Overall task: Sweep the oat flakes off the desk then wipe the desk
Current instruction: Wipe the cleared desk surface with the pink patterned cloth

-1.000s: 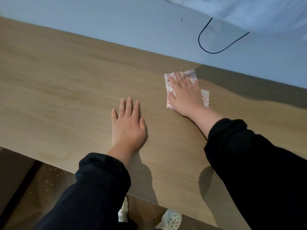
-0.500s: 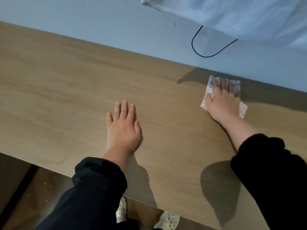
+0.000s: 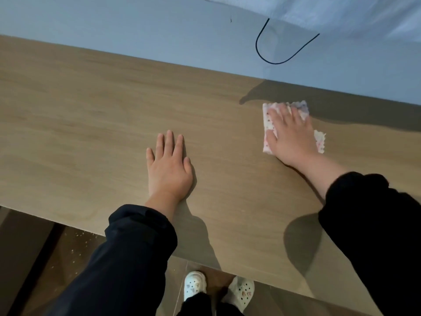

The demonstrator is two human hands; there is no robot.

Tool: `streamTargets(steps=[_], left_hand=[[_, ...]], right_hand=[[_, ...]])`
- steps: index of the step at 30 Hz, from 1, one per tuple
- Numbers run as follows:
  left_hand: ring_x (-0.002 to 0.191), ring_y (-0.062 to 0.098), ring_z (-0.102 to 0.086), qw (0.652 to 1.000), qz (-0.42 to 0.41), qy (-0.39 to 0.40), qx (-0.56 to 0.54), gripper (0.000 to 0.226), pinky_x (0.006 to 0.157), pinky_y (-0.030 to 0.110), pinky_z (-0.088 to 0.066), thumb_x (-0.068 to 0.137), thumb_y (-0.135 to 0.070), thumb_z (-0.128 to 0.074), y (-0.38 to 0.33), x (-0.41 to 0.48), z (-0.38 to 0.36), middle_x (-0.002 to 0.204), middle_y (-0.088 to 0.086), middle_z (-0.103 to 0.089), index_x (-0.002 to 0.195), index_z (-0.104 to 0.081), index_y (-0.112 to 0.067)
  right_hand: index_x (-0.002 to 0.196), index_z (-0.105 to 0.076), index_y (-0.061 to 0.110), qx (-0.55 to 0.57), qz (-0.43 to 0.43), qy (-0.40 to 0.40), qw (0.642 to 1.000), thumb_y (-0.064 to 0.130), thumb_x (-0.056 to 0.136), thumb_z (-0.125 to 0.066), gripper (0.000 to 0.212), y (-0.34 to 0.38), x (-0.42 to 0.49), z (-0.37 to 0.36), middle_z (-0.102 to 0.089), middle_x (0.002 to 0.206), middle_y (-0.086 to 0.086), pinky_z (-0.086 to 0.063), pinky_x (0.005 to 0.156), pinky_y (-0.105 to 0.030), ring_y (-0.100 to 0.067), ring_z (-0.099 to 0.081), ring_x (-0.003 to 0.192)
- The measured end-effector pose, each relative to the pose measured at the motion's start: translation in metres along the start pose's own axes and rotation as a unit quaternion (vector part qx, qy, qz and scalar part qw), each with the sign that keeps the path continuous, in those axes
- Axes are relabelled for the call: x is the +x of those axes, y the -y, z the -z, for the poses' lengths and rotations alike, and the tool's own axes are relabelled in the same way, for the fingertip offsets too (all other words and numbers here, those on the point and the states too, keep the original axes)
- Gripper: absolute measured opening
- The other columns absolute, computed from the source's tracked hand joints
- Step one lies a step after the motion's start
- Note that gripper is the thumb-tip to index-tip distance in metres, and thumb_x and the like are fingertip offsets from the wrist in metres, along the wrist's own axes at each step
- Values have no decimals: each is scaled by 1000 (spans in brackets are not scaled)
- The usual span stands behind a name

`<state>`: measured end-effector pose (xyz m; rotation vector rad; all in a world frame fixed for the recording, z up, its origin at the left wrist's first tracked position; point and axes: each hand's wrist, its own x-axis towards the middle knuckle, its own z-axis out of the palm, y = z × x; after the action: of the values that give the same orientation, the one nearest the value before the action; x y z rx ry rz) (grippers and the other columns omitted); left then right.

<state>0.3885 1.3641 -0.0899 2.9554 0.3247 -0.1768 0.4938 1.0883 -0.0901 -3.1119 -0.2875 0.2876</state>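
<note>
1. Desk (image 3: pixel 91 133): the wooden top fills the middle of the view. Its back edge meets a blue-grey wall (image 3: pixel 136 26).
2. Left hand (image 3: pixel 168 169): lies flat on the desk near the centre, palm down. Fingers are straight, pointing to 12 o'clock, holding nothing.
3. Right hand (image 3: pixel 293 140): at 2 o'clock from the left hand, near the back edge. Fingers are straight and spread, pressing a cloth (image 3: pixel 268 124) onto the desk.
4. Cloth: white with small coloured dots. Its edges show at 9 and 3 o'clock of the right hand.
5. Oat flakes (image 3: pixel 75 245): pale specks on the floor at 7 o'clock, below the desk's front edge.
6. Black cord (image 3: pixel 275 58): hangs in a loop against the wall at 1 o'clock.
</note>
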Motion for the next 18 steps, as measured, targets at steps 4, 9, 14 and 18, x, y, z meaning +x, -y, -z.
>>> streamTargets(steps=[4, 9, 14, 18], left_hand=[[148, 20, 9, 1000, -1, -1, -4, 59, 119, 46, 2, 99, -32, -27, 1, 0, 0, 162, 2, 3, 154, -9, -23], [148, 21, 9, 1000, -10, 8, -13, 59, 119, 46, 4, 99, -33, -27, 1, 0, 1, 162, 3, 3, 155, -9, -22], [148, 22, 9, 1000, -17, 5, -10, 60, 119, 48, 3, 99, -33, -26, 1, -1, 2, 162, 4, 3, 155, -9, -20], [148, 23, 8, 1000, -18, 2, -10, 60, 119, 49, 1, 99, -33, -26, 0, -1, 1, 162, 5, 2, 155, -9, -20]], right_hand=[[156, -6, 24, 17, 12, -9, 1000, 50, 97, -19, 66, 55, -25, -3, 0, 164, -5, -6, 119, -56, -26, 2, 150], [155, -13, 25, -9, 261, 33, 965, 50, 95, -24, 66, 113, -152, -22, -6, 162, -5, -6, 118, -54, -27, -3, 150], [155, -7, 28, -26, 61, 43, 997, 49, 93, -13, 66, 60, -134, -23, -3, 164, -3, -5, 120, -52, -22, 5, 150], [156, -9, 23, 46, -153, 0, 987, 42, 97, -20, 63, 60, -92, -13, -2, 164, -5, -6, 120, -53, -25, 2, 150]])
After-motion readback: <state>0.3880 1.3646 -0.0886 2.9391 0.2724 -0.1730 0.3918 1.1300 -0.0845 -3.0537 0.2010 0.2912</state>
